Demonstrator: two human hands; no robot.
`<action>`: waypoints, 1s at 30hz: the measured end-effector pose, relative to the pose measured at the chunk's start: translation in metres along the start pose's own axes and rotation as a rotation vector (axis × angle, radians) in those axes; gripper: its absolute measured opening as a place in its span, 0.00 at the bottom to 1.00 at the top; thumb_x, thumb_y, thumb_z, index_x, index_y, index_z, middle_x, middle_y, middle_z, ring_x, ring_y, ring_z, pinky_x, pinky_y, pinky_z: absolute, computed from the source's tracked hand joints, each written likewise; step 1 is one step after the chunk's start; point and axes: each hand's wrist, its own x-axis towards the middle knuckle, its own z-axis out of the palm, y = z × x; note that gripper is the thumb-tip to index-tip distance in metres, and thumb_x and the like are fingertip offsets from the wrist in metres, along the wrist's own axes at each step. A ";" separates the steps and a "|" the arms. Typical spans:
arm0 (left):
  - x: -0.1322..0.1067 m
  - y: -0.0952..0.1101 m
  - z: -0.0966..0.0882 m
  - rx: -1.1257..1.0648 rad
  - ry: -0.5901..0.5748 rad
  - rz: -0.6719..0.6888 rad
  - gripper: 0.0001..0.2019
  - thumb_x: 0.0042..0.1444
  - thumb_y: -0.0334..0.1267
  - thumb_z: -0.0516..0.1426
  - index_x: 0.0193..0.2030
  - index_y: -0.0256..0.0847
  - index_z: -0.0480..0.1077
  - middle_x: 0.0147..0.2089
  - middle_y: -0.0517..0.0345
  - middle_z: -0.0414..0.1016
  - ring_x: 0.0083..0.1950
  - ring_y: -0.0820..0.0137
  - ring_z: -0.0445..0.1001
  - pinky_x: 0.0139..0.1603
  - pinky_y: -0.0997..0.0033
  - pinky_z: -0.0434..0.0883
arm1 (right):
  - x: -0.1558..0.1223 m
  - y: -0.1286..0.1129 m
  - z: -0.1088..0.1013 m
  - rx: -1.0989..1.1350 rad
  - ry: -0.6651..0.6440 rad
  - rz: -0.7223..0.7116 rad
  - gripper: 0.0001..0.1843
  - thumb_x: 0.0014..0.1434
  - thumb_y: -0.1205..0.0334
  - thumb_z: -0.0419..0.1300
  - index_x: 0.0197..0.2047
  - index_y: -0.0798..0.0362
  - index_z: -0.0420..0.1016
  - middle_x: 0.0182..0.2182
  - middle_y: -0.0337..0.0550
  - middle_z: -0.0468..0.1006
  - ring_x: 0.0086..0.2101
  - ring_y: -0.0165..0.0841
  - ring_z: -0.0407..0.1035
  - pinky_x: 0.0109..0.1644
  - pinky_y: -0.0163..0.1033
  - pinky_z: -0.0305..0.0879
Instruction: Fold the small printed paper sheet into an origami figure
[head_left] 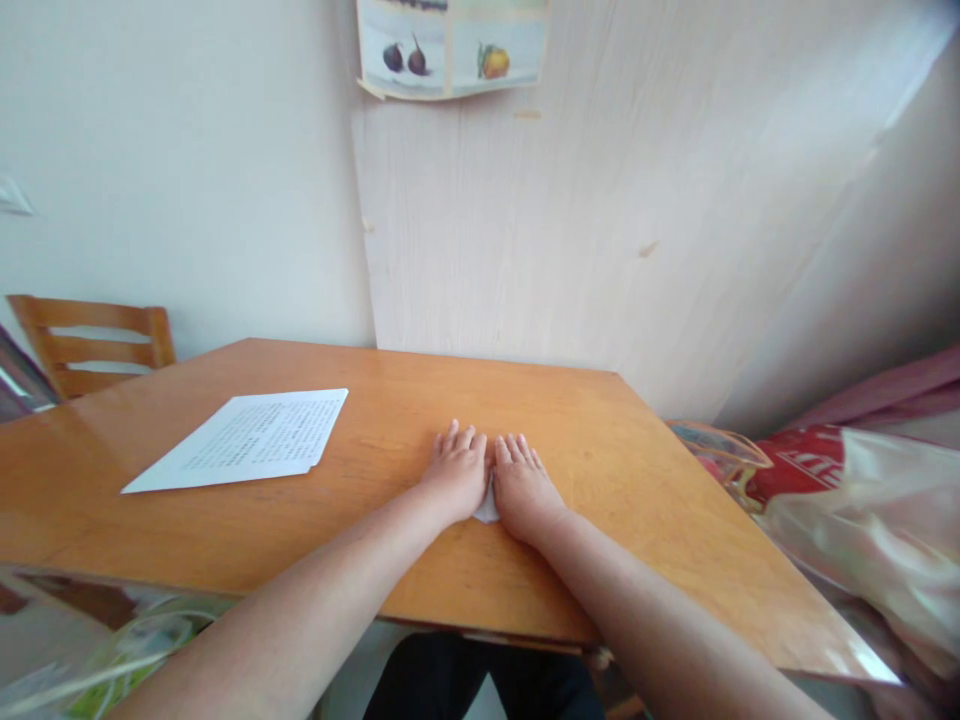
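Side by side on the wooden table (360, 560), my left hand (458, 470) and my right hand (521, 482) lie palm down with fingers stretched forward. A small piece of white paper or cloth (487, 508) peeks out between them; both hands cover most of it, so its full shape is hidden. Each hand appears to press flat on it, touching or nearly touching the other at the thumbs. Nothing is gripped in the fingers of either hand.
Printed white sheets (255, 440) lie on the table to the left. Beyond the left end stands a wooden chair (105, 345). Bags (862, 510) crowd the right side, below table height in part. A wall with a fruit poster (457, 50) borders the far edge.
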 end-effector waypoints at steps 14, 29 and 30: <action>-0.013 -0.029 -0.013 0.122 -0.028 -0.109 0.28 0.69 0.47 0.42 0.71 0.38 0.57 0.76 0.46 0.50 0.78 0.50 0.30 0.72 0.34 0.31 | 0.000 0.000 -0.001 -0.014 -0.002 -0.016 0.33 0.67 0.71 0.40 0.74 0.69 0.49 0.72 0.59 0.51 0.71 0.48 0.40 0.72 0.53 0.45; -0.021 -0.065 -0.022 0.144 0.012 -0.188 0.32 0.67 0.51 0.47 0.73 0.37 0.54 0.77 0.44 0.47 0.78 0.46 0.31 0.72 0.33 0.35 | 0.001 -0.002 -0.001 0.030 0.001 0.003 0.33 0.68 0.69 0.40 0.74 0.67 0.47 0.73 0.56 0.48 0.72 0.46 0.36 0.72 0.52 0.43; -0.022 -0.069 -0.024 0.144 0.023 -0.192 0.32 0.67 0.50 0.48 0.73 0.37 0.55 0.77 0.44 0.47 0.78 0.46 0.32 0.72 0.34 0.34 | 0.001 -0.002 -0.001 0.029 0.002 0.002 0.33 0.68 0.69 0.40 0.74 0.67 0.47 0.73 0.56 0.48 0.72 0.47 0.36 0.72 0.52 0.43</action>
